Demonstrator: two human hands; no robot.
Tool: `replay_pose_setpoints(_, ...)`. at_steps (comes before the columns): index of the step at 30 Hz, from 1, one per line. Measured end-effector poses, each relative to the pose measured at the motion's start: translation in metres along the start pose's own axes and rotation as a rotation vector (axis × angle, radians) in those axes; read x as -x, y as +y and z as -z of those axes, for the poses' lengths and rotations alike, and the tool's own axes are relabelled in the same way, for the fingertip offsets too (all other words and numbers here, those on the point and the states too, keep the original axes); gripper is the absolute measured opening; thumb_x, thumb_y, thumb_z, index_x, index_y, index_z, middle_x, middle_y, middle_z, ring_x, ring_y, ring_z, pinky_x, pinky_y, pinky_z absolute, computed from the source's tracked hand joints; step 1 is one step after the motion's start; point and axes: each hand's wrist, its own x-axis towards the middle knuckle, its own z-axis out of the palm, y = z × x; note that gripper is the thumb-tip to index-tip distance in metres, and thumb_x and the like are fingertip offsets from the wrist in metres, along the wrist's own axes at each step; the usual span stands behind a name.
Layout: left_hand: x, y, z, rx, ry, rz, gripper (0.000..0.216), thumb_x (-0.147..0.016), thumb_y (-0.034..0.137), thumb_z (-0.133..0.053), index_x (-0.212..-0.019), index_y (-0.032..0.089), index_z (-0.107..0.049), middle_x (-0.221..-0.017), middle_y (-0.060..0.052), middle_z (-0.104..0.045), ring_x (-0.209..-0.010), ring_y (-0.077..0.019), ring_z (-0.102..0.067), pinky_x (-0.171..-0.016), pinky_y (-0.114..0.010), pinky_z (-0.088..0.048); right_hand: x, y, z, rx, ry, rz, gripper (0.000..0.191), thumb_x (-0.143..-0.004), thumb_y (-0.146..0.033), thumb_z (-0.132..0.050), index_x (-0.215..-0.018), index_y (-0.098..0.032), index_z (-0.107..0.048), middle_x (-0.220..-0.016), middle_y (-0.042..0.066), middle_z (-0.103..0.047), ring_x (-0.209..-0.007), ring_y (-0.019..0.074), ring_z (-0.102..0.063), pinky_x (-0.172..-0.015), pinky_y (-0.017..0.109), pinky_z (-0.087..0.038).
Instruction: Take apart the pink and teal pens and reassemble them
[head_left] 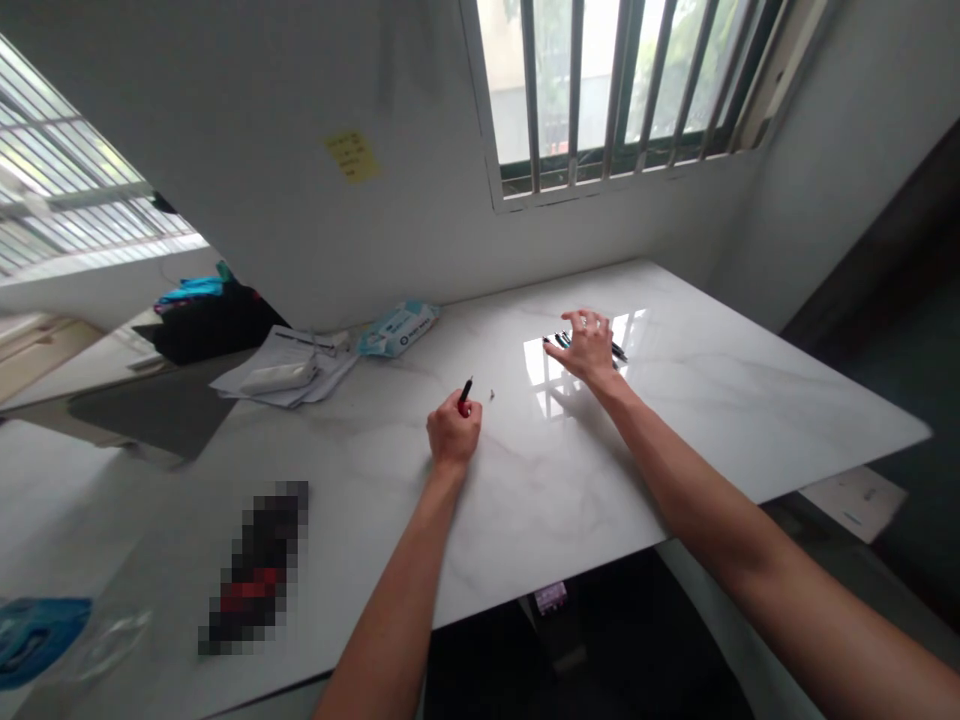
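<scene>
My left hand (453, 432) is closed around a pen (466, 392) with a red body and a black upper part, its thin tip pointing up and away from me. A tiny piece (492, 394), too small to name, lies on the white marble-patterned table (517, 490) just right of that hand. Farther right, my right hand (590, 346) reaches over several dark pens (619, 353) with its fingers spread and curved. The hand partly covers these pens; whether its fingers touch them I cannot tell.
Against the wall lie a pack of wipes (400, 328) and a pile of papers (292, 368). A blurred-out dark and red object (259, 570) is at the front left, near a blue plastic package (41, 640). Above the table is a barred window (600, 90).
</scene>
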Motion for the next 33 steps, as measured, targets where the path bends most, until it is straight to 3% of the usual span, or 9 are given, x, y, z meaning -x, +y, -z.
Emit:
replay_pose_setpoints(3,0.001,0.002,0.0,0.016,-0.02,0.001,0.02,-0.084,0.021,-0.054,-0.065,0.023,-0.049,-0.056,0.004,-0.041,-0.055,-0.0143,-0.039,-0.061,-0.028,-0.029,-0.005,0.031,-0.001,0.143,-0.2,-0.235,0.095,-0.074,-0.071,-0.077,-0.15,-0.021,-0.05,-0.148,0.021,-0.051,-0.135,0.0441,-0.043,-0.11,0.059,-0.033)
replay_pose_setpoints(6,0.001,0.002,0.001,0.028,-0.024,0.005,0.021,-0.084,0.022,-0.054,-0.064,0.023,-0.048,-0.056,0.003,-0.041,-0.055,-0.0147,-0.039,-0.061,-0.028,-0.029,-0.004,0.043,-0.002,0.18,-0.321,-0.25,0.083,-0.08,-0.069,-0.073,-0.146,-0.021,-0.055,-0.138,0.021,-0.058,-0.129,0.0427,-0.05,-0.106,0.054,-0.039)
replay_pose_setpoints(10,0.001,-0.001,0.002,0.043,-0.013,0.024,0.021,-0.083,0.023,-0.055,-0.063,0.023,-0.049,-0.056,0.003,-0.043,-0.056,-0.0151,-0.041,-0.061,-0.028,-0.029,-0.005,0.04,-0.004,0.188,-0.339,-0.15,0.049,-0.096,-0.051,-0.061,-0.137,-0.023,-0.063,-0.131,0.02,-0.06,-0.121,0.0381,-0.056,-0.097,0.046,-0.046)
replay_pose_setpoints(19,0.001,-0.005,-0.001,0.063,-0.034,0.023,0.02,-0.084,0.025,-0.054,-0.065,0.023,-0.05,-0.057,0.003,-0.047,-0.056,-0.0155,-0.044,-0.061,-0.028,-0.03,-0.01,0.013,-0.012,0.258,-0.473,0.03,0.039,-0.111,-0.037,-0.035,-0.138,-0.017,-0.054,-0.118,0.021,-0.061,-0.101,0.0319,-0.069,-0.086,0.04,-0.05)
replay_pose_setpoints(23,0.002,-0.005,-0.002,0.094,-0.04,0.024,0.02,-0.084,0.025,-0.054,-0.065,0.024,-0.047,-0.057,0.003,-0.047,-0.056,-0.0152,-0.045,-0.062,-0.028,-0.031,-0.02,0.0,-0.024,0.213,-0.483,0.187,0.038,-0.11,-0.031,-0.037,-0.144,-0.018,-0.049,-0.121,0.021,-0.064,-0.097,0.031,-0.069,-0.083,0.038,-0.049)
replay_pose_setpoints(27,0.002,-0.006,-0.002,0.088,-0.053,0.04,0.022,-0.084,0.024,-0.055,-0.064,0.024,-0.046,-0.057,0.003,-0.048,-0.057,-0.0152,-0.047,-0.063,-0.028,-0.033,-0.039,-0.023,-0.053,0.127,-0.51,0.331,0.036,-0.107,-0.027,-0.046,-0.142,-0.025,-0.055,-0.122,0.015,-0.069,-0.094,0.0267,-0.067,-0.081,0.033,-0.047)
replay_pose_setpoints(33,0.002,-0.011,0.001,0.062,-0.049,0.063,0.023,-0.085,0.024,-0.055,-0.063,0.023,-0.048,-0.056,0.003,-0.049,-0.055,-0.0149,-0.045,-0.061,-0.028,-0.031,-0.075,-0.056,-0.091,-0.026,-0.583,0.62,0.05,-0.087,-0.018,-0.071,-0.136,-0.028,-0.065,-0.114,0.007,-0.075,-0.09,0.0235,-0.066,-0.077,0.03,-0.045)
